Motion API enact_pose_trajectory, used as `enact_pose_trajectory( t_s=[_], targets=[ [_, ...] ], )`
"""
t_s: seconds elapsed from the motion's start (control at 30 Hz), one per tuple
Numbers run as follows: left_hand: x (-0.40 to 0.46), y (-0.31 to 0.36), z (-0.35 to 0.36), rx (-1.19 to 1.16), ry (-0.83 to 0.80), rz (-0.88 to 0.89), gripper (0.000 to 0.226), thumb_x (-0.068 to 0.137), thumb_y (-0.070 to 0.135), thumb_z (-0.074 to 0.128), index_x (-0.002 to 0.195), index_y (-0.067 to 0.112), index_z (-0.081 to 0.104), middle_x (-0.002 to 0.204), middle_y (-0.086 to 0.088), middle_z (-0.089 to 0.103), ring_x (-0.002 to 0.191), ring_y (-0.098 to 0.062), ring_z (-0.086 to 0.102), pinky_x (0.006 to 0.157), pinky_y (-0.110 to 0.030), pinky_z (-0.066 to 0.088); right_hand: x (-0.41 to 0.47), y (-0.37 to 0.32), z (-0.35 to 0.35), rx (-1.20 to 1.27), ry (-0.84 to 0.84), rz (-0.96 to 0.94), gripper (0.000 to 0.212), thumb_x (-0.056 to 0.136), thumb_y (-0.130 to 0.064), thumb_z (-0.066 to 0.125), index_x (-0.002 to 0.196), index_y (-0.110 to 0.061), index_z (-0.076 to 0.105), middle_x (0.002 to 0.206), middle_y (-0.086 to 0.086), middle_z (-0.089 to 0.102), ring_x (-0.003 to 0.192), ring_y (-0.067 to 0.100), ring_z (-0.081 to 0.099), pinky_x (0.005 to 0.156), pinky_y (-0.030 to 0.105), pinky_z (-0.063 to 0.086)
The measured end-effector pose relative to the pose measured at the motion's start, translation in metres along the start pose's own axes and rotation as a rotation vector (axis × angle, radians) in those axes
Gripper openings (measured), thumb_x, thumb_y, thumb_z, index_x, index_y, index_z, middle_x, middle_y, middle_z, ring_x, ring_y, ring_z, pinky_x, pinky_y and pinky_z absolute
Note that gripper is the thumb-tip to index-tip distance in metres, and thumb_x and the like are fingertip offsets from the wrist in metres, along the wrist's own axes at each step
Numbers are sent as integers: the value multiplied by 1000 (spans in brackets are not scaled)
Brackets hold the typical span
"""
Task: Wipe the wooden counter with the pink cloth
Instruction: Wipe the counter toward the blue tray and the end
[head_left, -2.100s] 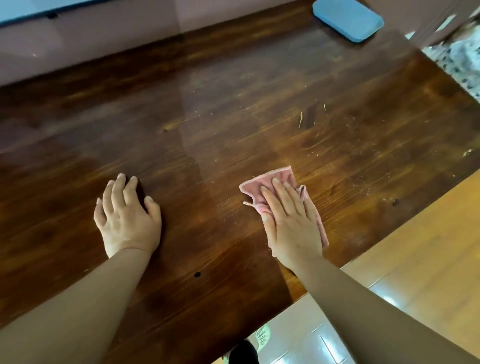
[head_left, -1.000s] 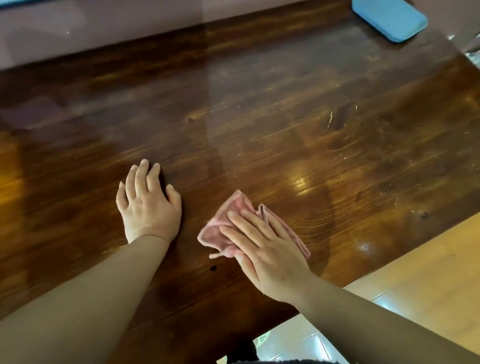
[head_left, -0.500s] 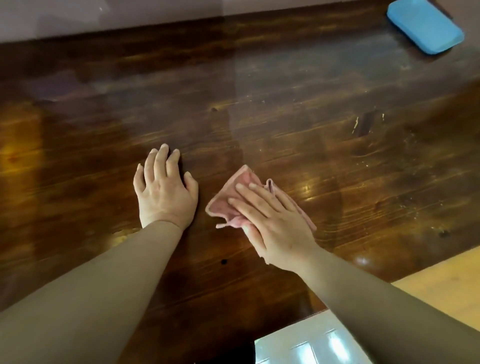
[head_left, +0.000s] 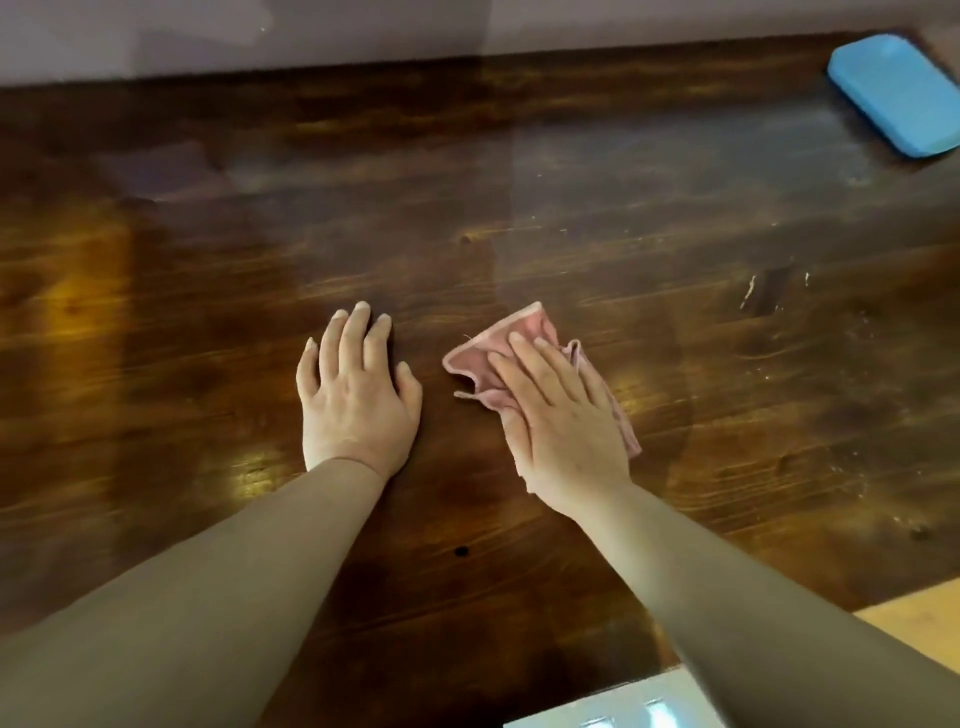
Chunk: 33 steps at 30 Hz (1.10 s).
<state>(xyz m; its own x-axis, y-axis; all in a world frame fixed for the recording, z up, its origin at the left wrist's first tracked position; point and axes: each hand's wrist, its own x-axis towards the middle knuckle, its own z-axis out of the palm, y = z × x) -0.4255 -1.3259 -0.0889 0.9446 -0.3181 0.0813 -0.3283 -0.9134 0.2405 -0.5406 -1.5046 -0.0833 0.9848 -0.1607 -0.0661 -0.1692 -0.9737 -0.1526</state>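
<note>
The dark glossy wooden counter (head_left: 571, 218) fills most of the head view. A small crumpled pink cloth (head_left: 501, 345) lies on it near the middle. My right hand (head_left: 563, 421) presses flat on the cloth with straight fingers and covers its near half. My left hand (head_left: 356, 395) rests flat on the bare wood just left of the cloth, fingers straight, a short gap between them.
A light blue flat object (head_left: 898, 93) lies at the counter's far right corner. Pale crumbs and scratches (head_left: 753, 291) mark the wood to the right of the cloth. A wall (head_left: 363, 31) runs along the counter's back edge. Tiled floor (head_left: 618, 706) shows below the near edge.
My right hand slid the cloth from the right toward the left hand, then a little away from me. The left hand stayed planted; the view shifted left.
</note>
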Motion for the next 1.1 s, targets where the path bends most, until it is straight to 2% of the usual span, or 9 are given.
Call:
enact_pose_trajectory(
  t_s=[0.07, 0.2, 0.27, 0.43, 0.57, 0.67, 0.87, 1.0, 1.1],
  targets=[
    [1, 1, -1, -4, -4, -2, 51, 97, 34, 41, 145, 16, 42, 157, -4, 32, 148, -22, 21, 120, -48, 16, -7, -3, 3, 20, 0, 10, 54, 109, -42, 17, 161, -28, 21, 170, -4, 14, 157, 15, 5, 128, 46, 7],
    [1, -1, 0, -7, -1, -3, 51, 97, 34, 42, 145, 15, 42, 157, -4, 32, 148, -23, 21, 120, -49, 16, -52, 17, 6, 23, -17, -249, 50, 109, -38, 34, 157, -26, 36, 168, -1, 24, 156, 16, 14, 127, 49, 15],
    [0, 0, 0, -2, 3, 1, 51, 97, 33, 43, 144, 15, 42, 157, -4, 33, 148, -23, 22, 120, -49, 17, -42, 29, 0, -1, -34, -286, 50, 108, -38, 33, 157, -26, 36, 167, -2, 25, 156, 16, 15, 127, 47, 13],
    [0, 0, 1, -2, 7, 1, 51, 97, 33, 44, 144, 15, 43, 156, -4, 34, 148, -23, 22, 120, -49, 18, 4, 26, -11, -17, -64, -9, 57, 106, -46, 13, 160, -29, 23, 169, -5, 15, 157, 14, 6, 128, 43, 2],
    [1, -1, 2, -5, 23, 0, 50, 96, 34, 44, 143, 16, 43, 155, -5, 36, 147, -23, 24, 119, -50, 19, 11, 31, -15, 17, 1, -81, 50, 107, -48, 26, 152, -32, 42, 164, -5, 31, 154, 17, 21, 127, 45, 10],
    [0, -1, 3, 0, 36, 10, 49, 96, 33, 45, 142, 15, 44, 155, -5, 36, 147, -24, 25, 119, -50, 20, 26, 33, -17, -5, -78, -177, 50, 109, -43, 24, 157, -33, 33, 168, -9, 21, 156, 14, 10, 126, 49, 13],
    [-1, -2, 3, -23, 54, 15, 49, 96, 32, 45, 141, 14, 44, 154, -6, 37, 147, -24, 25, 119, -50, 19, -20, 22, -8, 12, -10, 110, 55, 107, -40, 17, 160, -28, 28, 168, -7, 20, 157, 14, 9, 127, 45, 6],
    [0, -1, 3, -17, 41, 8, 49, 96, 33, 45, 142, 15, 43, 155, -6, 36, 147, -24, 24, 119, -50, 18, -14, 42, -11, 2, -84, 17, 54, 108, -41, 14, 162, -31, 16, 170, -10, 9, 156, 10, 0, 127, 45, 10],
    [-1, 0, 2, -20, 40, 8, 49, 96, 31, 46, 142, 14, 45, 155, -6, 36, 147, -24, 24, 119, -50, 18, 23, 52, -16, -4, -66, 123, 54, 109, -40, 11, 162, -34, 11, 170, -13, 4, 156, 7, -6, 128, 42, 3]
  ],
)
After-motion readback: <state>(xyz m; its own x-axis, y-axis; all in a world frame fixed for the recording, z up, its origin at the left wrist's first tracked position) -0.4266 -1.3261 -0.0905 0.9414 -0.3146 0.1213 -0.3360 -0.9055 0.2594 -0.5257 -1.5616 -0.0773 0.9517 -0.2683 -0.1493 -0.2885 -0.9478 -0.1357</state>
